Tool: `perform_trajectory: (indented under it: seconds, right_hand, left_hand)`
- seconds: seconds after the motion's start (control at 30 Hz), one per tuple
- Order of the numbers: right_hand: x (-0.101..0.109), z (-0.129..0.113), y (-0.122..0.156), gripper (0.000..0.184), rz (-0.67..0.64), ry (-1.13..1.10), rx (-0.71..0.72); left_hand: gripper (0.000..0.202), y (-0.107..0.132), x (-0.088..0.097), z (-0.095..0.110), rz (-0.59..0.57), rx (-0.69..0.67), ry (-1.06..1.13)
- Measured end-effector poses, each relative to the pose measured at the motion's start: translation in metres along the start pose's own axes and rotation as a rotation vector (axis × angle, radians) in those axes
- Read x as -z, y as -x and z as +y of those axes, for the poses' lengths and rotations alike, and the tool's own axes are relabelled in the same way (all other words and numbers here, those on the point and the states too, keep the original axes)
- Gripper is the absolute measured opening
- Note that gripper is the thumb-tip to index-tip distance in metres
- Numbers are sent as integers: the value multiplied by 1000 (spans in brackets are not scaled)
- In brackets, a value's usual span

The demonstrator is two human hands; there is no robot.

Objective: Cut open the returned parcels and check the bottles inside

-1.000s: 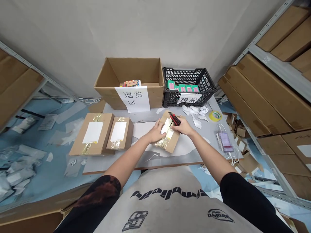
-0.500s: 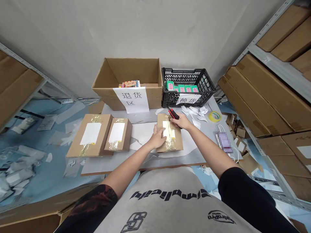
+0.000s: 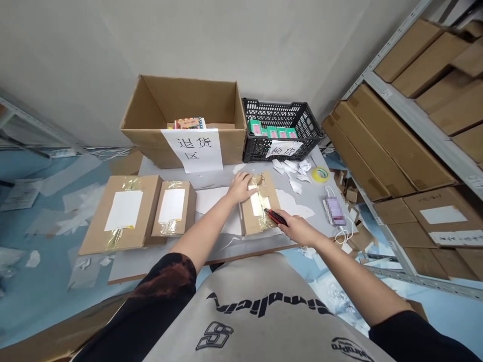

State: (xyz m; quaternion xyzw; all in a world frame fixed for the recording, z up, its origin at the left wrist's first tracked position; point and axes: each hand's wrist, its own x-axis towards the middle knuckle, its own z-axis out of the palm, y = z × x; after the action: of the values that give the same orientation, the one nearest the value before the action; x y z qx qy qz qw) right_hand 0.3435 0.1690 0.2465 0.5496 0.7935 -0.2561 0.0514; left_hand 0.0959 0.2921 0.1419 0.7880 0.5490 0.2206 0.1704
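A small cardboard parcel (image 3: 260,203) sealed with shiny tape lies on the grey table (image 3: 211,246) in front of me. My left hand (image 3: 241,187) rests on its far left corner, fingers curled over the edge. My right hand (image 3: 296,227) is closed around a red and black utility knife (image 3: 274,216), whose tip sits on the taped seam near the parcel's near end. Two more taped parcels, a large one (image 3: 118,213) and a smaller one (image 3: 173,207), lie side by side to the left.
At the back stand an open cardboard box (image 3: 184,120) with a paper sign and a black plastic crate (image 3: 281,129) holding green and pink packs. Paper scraps, a tape roll (image 3: 320,174) and a phone with cable (image 3: 334,210) lie right. Shelves of cartons flank the table.
My right hand drew the knife from the parcel's far end toward me along the seam. My left hand shifted from the middle of the parcel to its far corner. The view turned left.
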Motion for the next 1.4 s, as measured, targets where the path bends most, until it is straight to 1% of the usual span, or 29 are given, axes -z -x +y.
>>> perform_trajectory:
  seconds: [0.13, 0.3, 0.4, 0.47, 0.63, 0.77, 0.83, 0.9, 1.03, 1.13, 1.27, 1.33, 1.4]
  right_hand:
    - [-7, -16, -6, 54, -39, 86, -89]
    - [-13, -39, -9, 52, -53, 265, -137]
    - [-14, -51, -9, 53, -80, 328, -158]
    - [-10, -55, -8, 51, -113, 344, -167]
    - [6, -51, -2, 47, -183, 323, -147]
    - [14, -47, -5, 52, -129, 253, -161]
    - [13, -47, -12, 54, -95, 239, -193]
    - [10, -49, -21, 55, -90, 245, -213]
    - [8, -53, -32, 51, -112, 244, -195]
    - [14, -56, -32, 46, -151, 244, -190]
    - [24, -58, -28, 38, -241, 189, -201]
    - [26, -58, -26, 39, -244, 167, -202]
    - [24, -57, -24, 41, -220, 158, -196]
  left_hand:
    - [66, 11, -7, 0, 60, 55, -4]
    - [64, 18, -9, 2, 116, 79, -10]
    - [62, 18, -10, 2, 120, 88, 1]
    - [62, 17, -10, 1, 106, 108, 10]
    - [61, 15, -13, -1, 106, 124, 40]
    - [61, 15, -17, -3, 150, 95, 62]
    - [61, 15, -19, -4, 167, 82, 66]
    - [62, 15, -18, -3, 172, 81, 61]
    - [62, 14, -14, 3, 148, 115, 19]
    - [62, 12, -11, 10, 117, 157, -1]
    - [64, 11, -10, 19, 96, 221, -23]
    - [66, 11, -11, 22, 85, 247, -42]
    - [66, 10, -11, 25, 72, 262, -66]
